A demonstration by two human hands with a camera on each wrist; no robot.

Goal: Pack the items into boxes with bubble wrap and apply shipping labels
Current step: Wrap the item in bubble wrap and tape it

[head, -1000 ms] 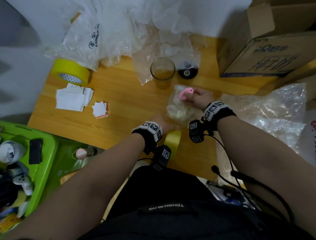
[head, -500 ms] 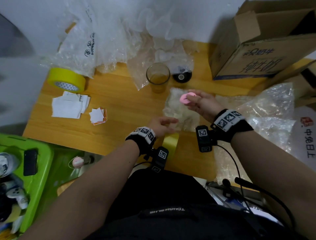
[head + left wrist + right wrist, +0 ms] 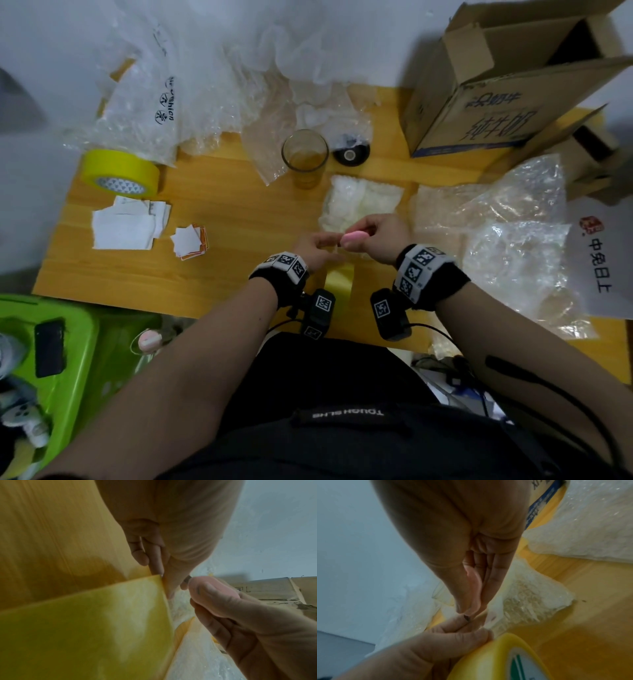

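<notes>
A yellow tape roll [image 3: 339,284] stands on edge on the wooden table [image 3: 239,219] near its front. My left hand [image 3: 320,245] pinches the roll's upper edge; the left wrist view shows thumb and finger on the tape [image 3: 85,628]. My right hand [image 3: 363,233] pinches a small pink tool [image 3: 354,237] right beside the left fingers. In the right wrist view, the pink tool [image 3: 474,584] has a dark tip touching the left hand [image 3: 453,635] by the roll [image 3: 505,655]. A bubble-wrapped bundle [image 3: 363,202] lies just beyond both hands.
A glass of amber liquid [image 3: 305,154] and a black round item [image 3: 351,154] stand behind the bundle. At left lie a larger yellow tape roll [image 3: 120,171] and paper labels [image 3: 126,222]. An open cardboard box [image 3: 496,102] and loose bubble wrap [image 3: 513,246] are at right.
My right hand has carried the pink tool from over the bubble-wrapped bundle back to the left hand at the tape roll. The left hand stays at the roll.
</notes>
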